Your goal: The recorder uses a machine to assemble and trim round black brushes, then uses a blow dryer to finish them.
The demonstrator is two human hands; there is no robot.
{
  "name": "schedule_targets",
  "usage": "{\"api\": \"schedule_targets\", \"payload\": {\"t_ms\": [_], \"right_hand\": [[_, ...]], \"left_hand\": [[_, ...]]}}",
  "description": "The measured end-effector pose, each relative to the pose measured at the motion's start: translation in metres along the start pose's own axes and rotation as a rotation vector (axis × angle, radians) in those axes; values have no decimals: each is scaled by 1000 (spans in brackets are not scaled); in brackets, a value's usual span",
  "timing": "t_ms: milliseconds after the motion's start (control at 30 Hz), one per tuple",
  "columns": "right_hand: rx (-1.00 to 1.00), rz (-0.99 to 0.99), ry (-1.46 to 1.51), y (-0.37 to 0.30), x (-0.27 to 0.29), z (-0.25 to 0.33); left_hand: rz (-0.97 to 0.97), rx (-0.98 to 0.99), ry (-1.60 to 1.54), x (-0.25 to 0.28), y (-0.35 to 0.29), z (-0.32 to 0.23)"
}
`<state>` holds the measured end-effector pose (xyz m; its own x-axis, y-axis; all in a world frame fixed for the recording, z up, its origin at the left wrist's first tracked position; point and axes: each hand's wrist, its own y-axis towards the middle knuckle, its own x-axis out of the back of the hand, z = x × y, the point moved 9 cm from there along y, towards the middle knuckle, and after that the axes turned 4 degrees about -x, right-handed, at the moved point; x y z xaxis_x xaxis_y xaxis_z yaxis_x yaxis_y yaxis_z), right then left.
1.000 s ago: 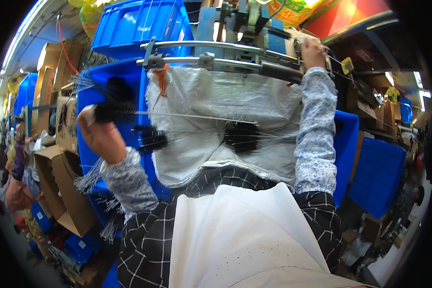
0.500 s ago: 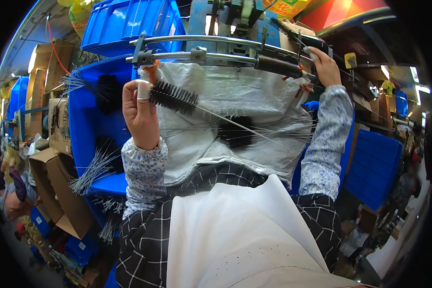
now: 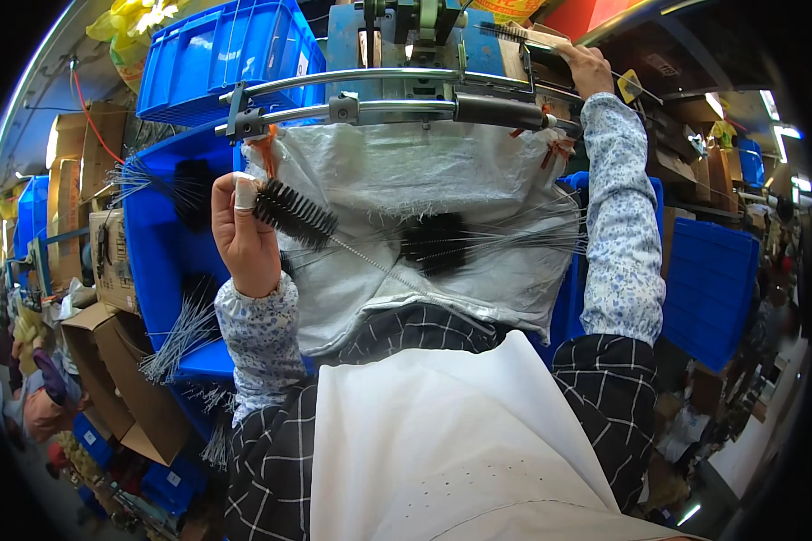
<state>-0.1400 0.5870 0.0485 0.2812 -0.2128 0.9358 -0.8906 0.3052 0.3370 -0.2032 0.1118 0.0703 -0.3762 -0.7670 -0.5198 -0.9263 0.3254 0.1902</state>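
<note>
My left hand (image 3: 246, 236), with white tape wrapped round a digit, pinches the tip of a black-bristled twisted-wire tube brush (image 3: 296, 215). The brush's bare wire stem slants down to the right, across the white sheet toward my lap. At the far right, beyond the machine's rails, my right hand (image 3: 589, 70) is closed at the stem end of a slimmer black brush (image 3: 501, 32); its fingertips are partly hidden. A bundle of black brushes (image 3: 435, 243) lies on the white woven sheet (image 3: 361, 171), stems fanning right.
A machine with metal rails (image 3: 388, 108) crosses the front. On the left, a blue bin (image 3: 158, 261) holds more brushes, their wire ends (image 3: 185, 338) sticking out. Behind it stands a blue crate (image 3: 216, 63). An open cardboard box (image 3: 122, 379) is farther left.
My right hand has moved farther away and slightly left, and the slim brush has shifted with it. My left hand keeps its pinch on the tube brush, whose stem end is nearer my lap.
</note>
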Motion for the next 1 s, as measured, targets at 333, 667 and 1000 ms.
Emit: {"api": "schedule_targets", "payload": {"t_ms": [333, 667, 1000], "right_hand": [[16, 1017, 877, -121, 76, 112], [58, 761, 1045, -113, 61, 232], [-291, -22, 149, -14, 5, 101]], "left_hand": [[-21, 71, 88, -15, -14, 20], [257, 133, 512, -20, -58, 59], [880, 190, 1977, 57, -78, 67]]}}
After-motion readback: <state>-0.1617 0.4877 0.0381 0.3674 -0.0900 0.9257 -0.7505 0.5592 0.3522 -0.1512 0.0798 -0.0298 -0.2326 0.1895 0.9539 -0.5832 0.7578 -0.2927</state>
